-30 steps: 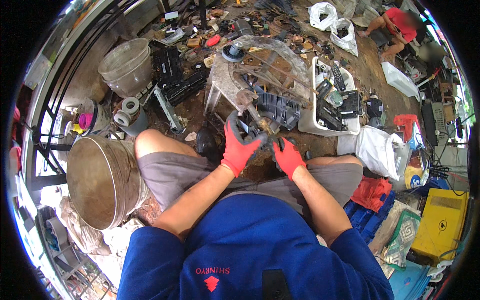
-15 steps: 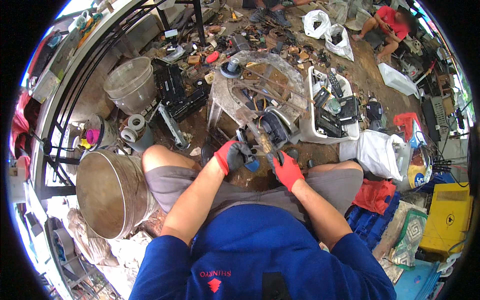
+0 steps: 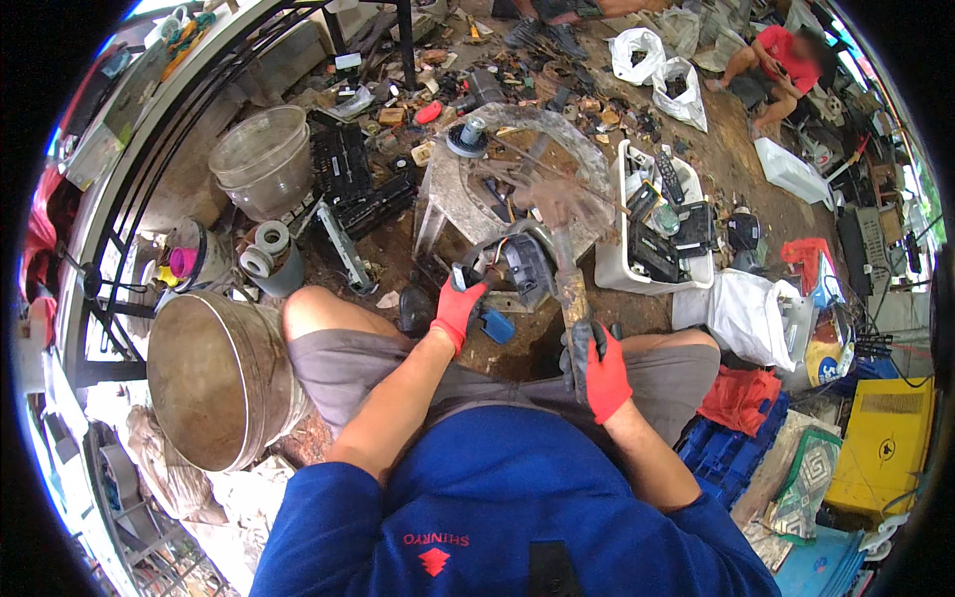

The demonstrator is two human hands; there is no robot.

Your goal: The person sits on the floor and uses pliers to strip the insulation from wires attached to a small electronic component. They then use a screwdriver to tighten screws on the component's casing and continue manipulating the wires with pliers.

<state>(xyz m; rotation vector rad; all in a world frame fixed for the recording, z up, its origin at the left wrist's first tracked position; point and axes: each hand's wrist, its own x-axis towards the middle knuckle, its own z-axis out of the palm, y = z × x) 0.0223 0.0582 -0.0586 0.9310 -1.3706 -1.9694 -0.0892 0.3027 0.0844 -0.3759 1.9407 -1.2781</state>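
My left hand (image 3: 460, 308), in a red and dark grey glove, is closed on a dark plastic device (image 3: 519, 267) with a curved rim and exposed wires, tilted above a low metal piece. My right hand (image 3: 595, 363), gloved alike, grips the worn handle of a hammer (image 3: 572, 298); its head is motion-blurred, above and beyond the device. A blue plastic piece (image 3: 497, 323) lies just right of my left hand. Behind stands a battered grey stool-like frame (image 3: 453, 184) with a round part (image 3: 468, 139) on it.
A white bin of electronics (image 3: 622, 264) stands right, white sacks (image 3: 746, 318) nearer. Buckets (image 3: 194, 383) and black plastic casings (image 3: 338, 164) lie left; a yellow metal box (image 3: 880, 443) is lower right. Scrap covers the floor (image 3: 721, 179). A co-worker in red (image 3: 771, 75) sits at the back right.
My right hand has moved right and down, the hammer now upright with its head swung forward. My left hand has moved down from beside the hammer onto the plastic device, which has shifted.
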